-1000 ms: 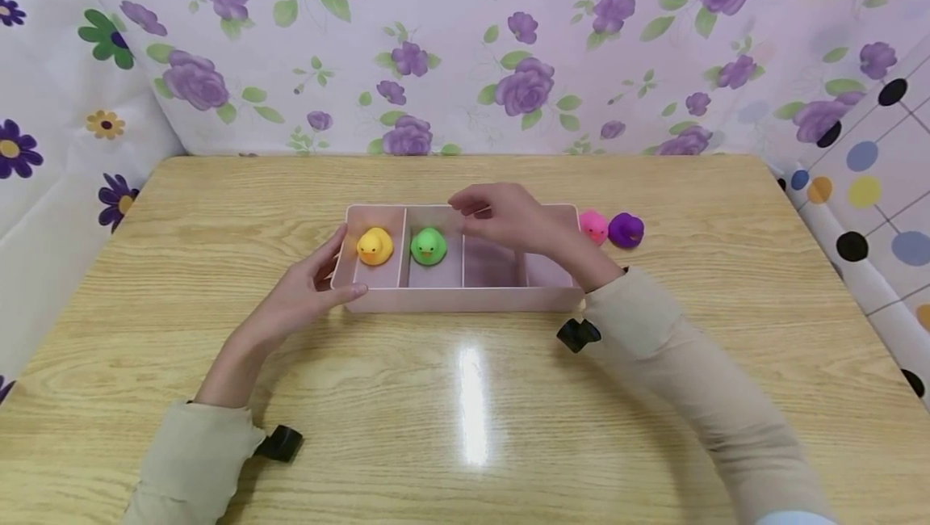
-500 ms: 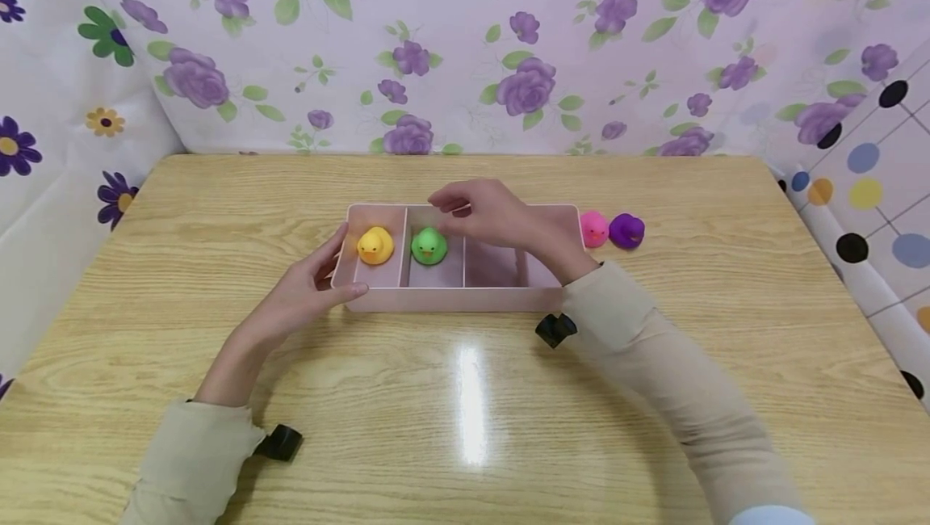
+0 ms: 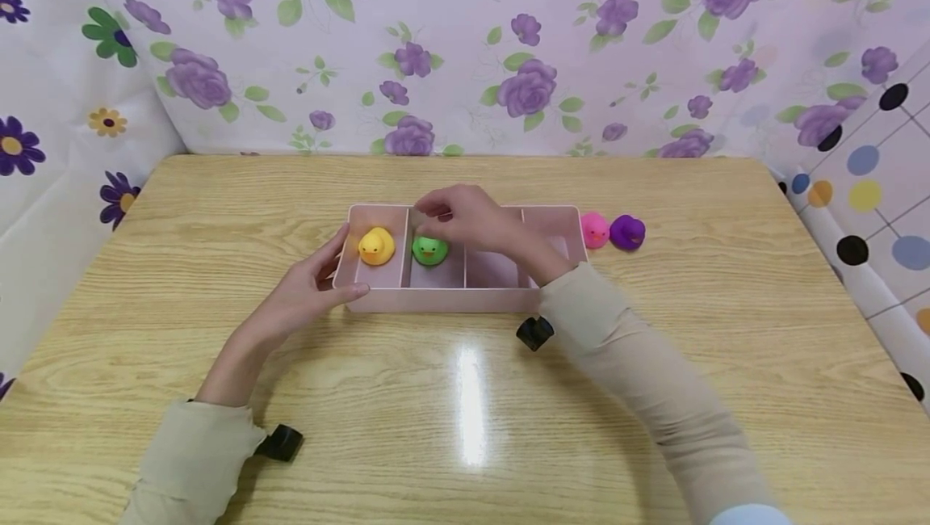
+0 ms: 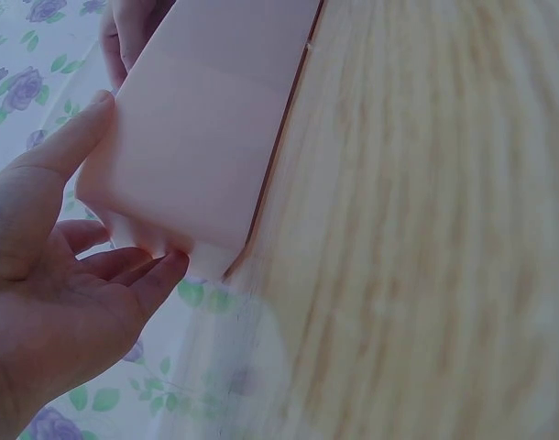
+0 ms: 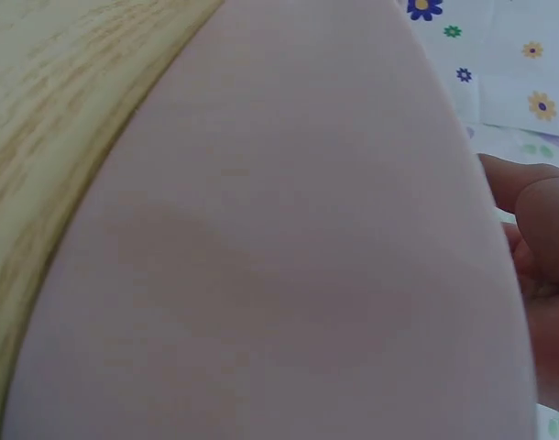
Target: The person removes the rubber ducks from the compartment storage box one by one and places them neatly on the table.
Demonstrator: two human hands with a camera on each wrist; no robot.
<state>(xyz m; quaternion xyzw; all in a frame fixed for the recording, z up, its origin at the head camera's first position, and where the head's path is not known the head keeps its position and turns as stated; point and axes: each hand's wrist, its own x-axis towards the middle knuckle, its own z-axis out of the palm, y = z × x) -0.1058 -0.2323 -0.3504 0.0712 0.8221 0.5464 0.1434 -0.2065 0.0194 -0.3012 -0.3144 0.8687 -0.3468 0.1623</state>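
A pale pink divided box (image 3: 407,300) lies lengthwise on the table. In its leftmost compartment sits a yellow rubber duck (image 3: 375,247), and a green rubber duck (image 3: 430,251) sits in the one beside it. My left hand (image 3: 298,291) grips the box's left end, thumb over the front corner; the left wrist view shows its fingertips (image 4: 174,261) against the end wall. Over the green duck hovers my right hand (image 3: 472,220), fingers bent loosely and overlapping the duck's top in the head view. In the right wrist view the box wall hides most of that hand.
A pink rubber duck (image 3: 596,230) and a purple rubber duck (image 3: 627,233) stand on the wooden table (image 3: 349,428), just right of the box. Behind the table hangs a flowered cloth (image 3: 465,48).
My right hand has moved left across the box, from over the third compartment to over the green duck. The left hand and the ducks have stayed in place.
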